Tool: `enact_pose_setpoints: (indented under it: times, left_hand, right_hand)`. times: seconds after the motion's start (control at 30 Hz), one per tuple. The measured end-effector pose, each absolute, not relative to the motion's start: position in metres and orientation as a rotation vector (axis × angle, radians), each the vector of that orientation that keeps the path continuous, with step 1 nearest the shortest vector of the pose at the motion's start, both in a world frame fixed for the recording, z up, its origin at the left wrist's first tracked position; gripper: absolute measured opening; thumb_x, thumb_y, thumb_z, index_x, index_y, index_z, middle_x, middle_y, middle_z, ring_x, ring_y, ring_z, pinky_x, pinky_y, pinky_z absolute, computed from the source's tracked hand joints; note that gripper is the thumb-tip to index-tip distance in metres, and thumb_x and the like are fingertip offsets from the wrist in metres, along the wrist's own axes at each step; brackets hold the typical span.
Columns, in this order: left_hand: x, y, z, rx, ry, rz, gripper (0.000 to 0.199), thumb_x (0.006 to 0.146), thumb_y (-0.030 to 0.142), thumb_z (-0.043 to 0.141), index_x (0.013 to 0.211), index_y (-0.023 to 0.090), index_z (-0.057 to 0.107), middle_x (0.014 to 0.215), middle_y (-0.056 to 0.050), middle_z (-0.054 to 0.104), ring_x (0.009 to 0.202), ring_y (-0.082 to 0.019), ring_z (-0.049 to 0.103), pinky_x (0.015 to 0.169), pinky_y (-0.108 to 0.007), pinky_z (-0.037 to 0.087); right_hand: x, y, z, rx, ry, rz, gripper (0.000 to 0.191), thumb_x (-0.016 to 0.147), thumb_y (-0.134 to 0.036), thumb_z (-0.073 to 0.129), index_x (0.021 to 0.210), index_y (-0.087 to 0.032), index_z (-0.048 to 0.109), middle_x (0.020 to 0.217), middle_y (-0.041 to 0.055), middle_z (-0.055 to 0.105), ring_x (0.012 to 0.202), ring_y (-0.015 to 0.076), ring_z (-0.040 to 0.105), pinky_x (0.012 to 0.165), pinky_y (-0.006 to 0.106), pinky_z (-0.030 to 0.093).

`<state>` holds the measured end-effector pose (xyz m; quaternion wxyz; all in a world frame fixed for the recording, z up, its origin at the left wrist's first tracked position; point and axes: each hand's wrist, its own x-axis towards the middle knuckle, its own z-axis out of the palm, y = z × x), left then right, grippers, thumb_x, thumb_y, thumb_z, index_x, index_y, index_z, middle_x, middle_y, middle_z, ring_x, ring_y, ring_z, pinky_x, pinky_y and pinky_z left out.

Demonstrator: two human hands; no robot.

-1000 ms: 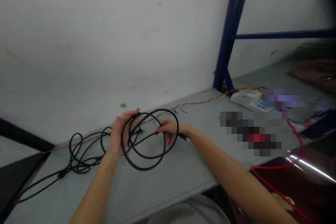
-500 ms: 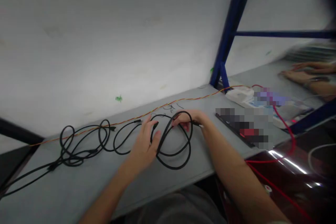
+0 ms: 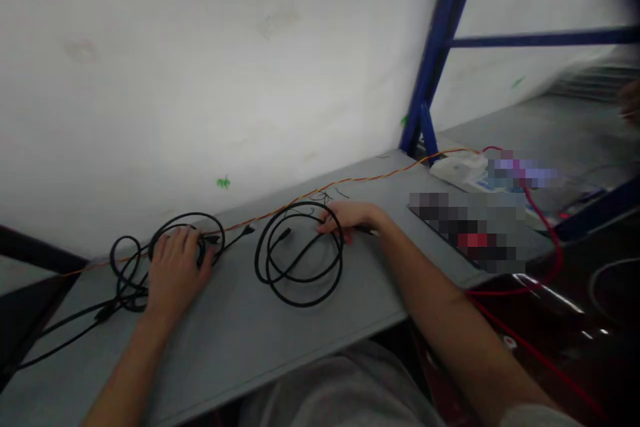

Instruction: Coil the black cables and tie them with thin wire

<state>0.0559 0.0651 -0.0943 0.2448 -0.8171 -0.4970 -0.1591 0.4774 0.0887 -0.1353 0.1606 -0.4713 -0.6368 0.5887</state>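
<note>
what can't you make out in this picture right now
Head view: the stretch of black cables under the left hand, hidden by that hand.
Head view: how the lower fingers of the right hand lie by the coiled cable, hidden by the hand itself.
Head view: what the dark item is, masked by pixel blocks.
Head view: another person's hand, blurred and cut off by the right edge.

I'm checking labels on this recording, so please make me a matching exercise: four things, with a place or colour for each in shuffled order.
1. left hand
2. right hand
3. twisted wire
4. metal frame post

A. blue
B. at the right side of the coiled black cable
C. red and yellow
D. over the tangled black cables

Pairs: 1-D; 2-B; 3-C; 4-A
</note>
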Motion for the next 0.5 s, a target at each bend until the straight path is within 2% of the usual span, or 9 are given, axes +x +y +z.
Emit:
enact_pose_setpoints:
  times: [0.1,0.2,0.3,0.4,0.5]
  left_hand:
    - [0.022,0.077,-0.091,-2.173,-1.466,-0.312,0.051,0.097,0.042,0.047,0.133,0.009,0.062,0.137,-0.026,0.065,0.134,-0.044,0.057,0.116,-0.060,0.036]
    - [-0.003,0.095,-0.085,-2.238,-1.581,-0.260,0.047,0.094,0.046,0.048,0.120,0.014,0.070,0.124,-0.019,0.072,0.123,-0.044,0.063,0.111,-0.059,0.042]
    - [-0.014,0.109,-0.071,-2.467,-1.754,-0.334,0.043,0.087,0.049,0.052,0.106,0.018,0.075,0.114,-0.013,0.078,0.116,-0.040,0.069,0.107,-0.053,0.050]
    - [-0.011,0.110,-0.044,-2.664,-1.983,-0.439,0.040,0.082,0.052,0.057,0.099,0.023,0.078,0.109,-0.009,0.081,0.112,-0.037,0.072,0.108,-0.051,0.052]
    - [-0.005,0.092,-0.016,-2.887,-2.002,-0.323,0.042,0.082,0.056,0.062,0.103,0.024,0.081,0.118,-0.008,0.080,0.115,-0.035,0.072,0.107,-0.049,0.054]
  right_hand:
    - [0.464,0.088,-0.138,-1.310,-1.828,1.684,0.041,0.078,-0.051,0.083,0.094,-0.017,0.065,0.056,-0.0022,0.064,0.041,0.0150,0.061,0.037,0.021,0.048]
    - [0.448,0.084,-0.140,-1.302,-1.842,1.662,0.038,0.082,-0.045,0.080,0.103,-0.018,0.063,0.059,-0.0008,0.067,0.041,0.0155,0.061,0.037,0.020,0.044]
    - [0.433,0.080,-0.139,-1.324,-1.865,1.565,0.029,0.092,-0.042,0.071,0.107,-0.019,0.063,0.059,0.0004,0.068,0.042,0.0165,0.061,0.040,0.022,0.045]
    - [0.420,0.079,-0.137,-1.391,-1.943,1.161,0.022,0.099,-0.039,0.060,0.097,-0.019,0.069,0.061,0.0035,0.069,0.049,0.0178,0.062,0.049,0.025,0.048]
    - [0.413,0.080,-0.137,-1.349,-2.071,0.756,0.020,0.098,-0.033,0.063,0.090,-0.018,0.076,0.080,0.0085,0.076,0.074,0.0222,0.069,0.069,0.028,0.052]
